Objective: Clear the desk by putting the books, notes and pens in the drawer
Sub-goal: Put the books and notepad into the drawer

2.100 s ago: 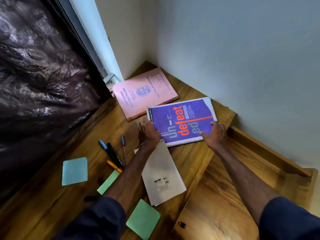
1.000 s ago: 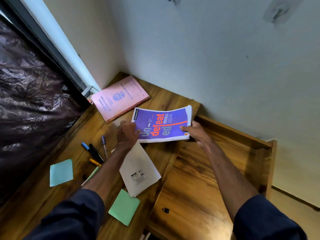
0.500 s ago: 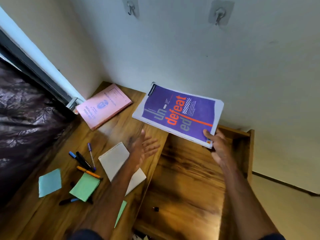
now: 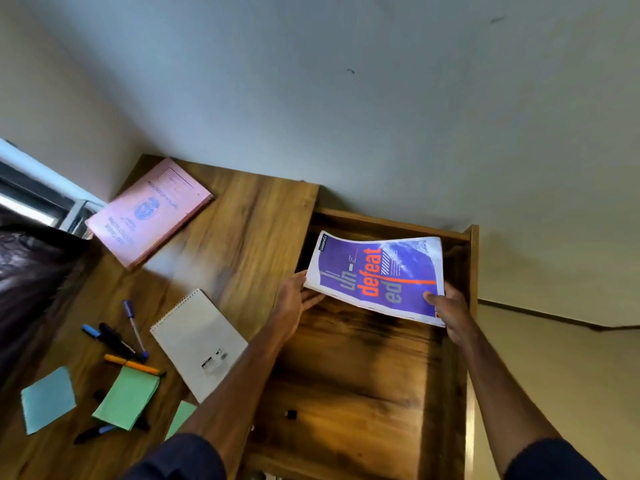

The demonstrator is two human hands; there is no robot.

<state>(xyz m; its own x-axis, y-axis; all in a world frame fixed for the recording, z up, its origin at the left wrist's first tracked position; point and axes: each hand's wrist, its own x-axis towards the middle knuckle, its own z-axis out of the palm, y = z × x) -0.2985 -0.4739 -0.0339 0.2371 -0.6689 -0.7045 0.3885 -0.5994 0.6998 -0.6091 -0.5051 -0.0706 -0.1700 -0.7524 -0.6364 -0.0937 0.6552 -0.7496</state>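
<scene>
A purple notebook [image 4: 375, 275] with orange lettering hangs tilted over the far end of the open wooden drawer [image 4: 349, 368]. My right hand [image 4: 450, 311] grips its near right corner, thumb on the cover. My left hand [image 4: 298, 299] holds its near left edge from below. On the desk [image 4: 242, 233] lie a pink book [image 4: 149, 211] at the back, a white spiral notepad [image 4: 201, 342], several pens [image 4: 117, 341], two green sticky pads [image 4: 126, 396] and a blue one [image 4: 46, 398].
The wall stands right behind the desk and drawer. A dark patterned curtain [image 4: 31, 285] and a window frame fill the left side. A small black object [image 4: 291, 414] lies on the drawer's bottom. Pale floor shows to the right of the drawer.
The purple notebook was lifted off the desk and carried right, over the drawer. My left hand let go of it midway and now holds its left edge again.
</scene>
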